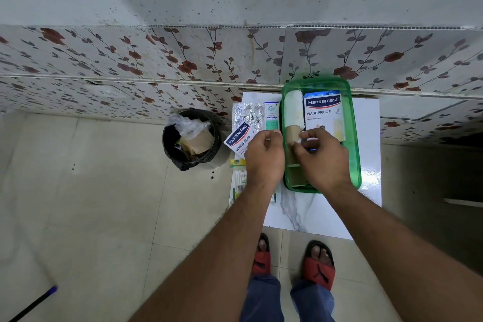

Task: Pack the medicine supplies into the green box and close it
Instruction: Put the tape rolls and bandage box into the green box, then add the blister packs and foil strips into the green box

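Two hands meeting over the green box (pixel 355 138), mid-packing. Left hand (pixel 264 157) pinching a small plaster packet (pixel 239 138) printed "Hansaplast WASHPROOF" at the box's left edge; right hand (pixel 322 162) low inside the box, fingers curled, seemingly nipping something small and white beside the brown roll (pixel 292 136), though too hidden to say what or how firmly. Already inside: a white bandage roll (pixel 294 107) and a larger pack (pixel 324 115) reading "Hansaplast WASHPROOF 8", with smaller print unreadable. Waiting on the white board (pixel 326 214) left of the box: a foil strip (pixel 247 115), a carton (pixel 271 119) marked what looks like "Optibox", and cotton buds (pixel 240 183). Next, probably: packet tucked flat into the free space, the rest following, then the lid, not in view, found and pressed on. Bin (pixel 189 138) standing near, well clear.
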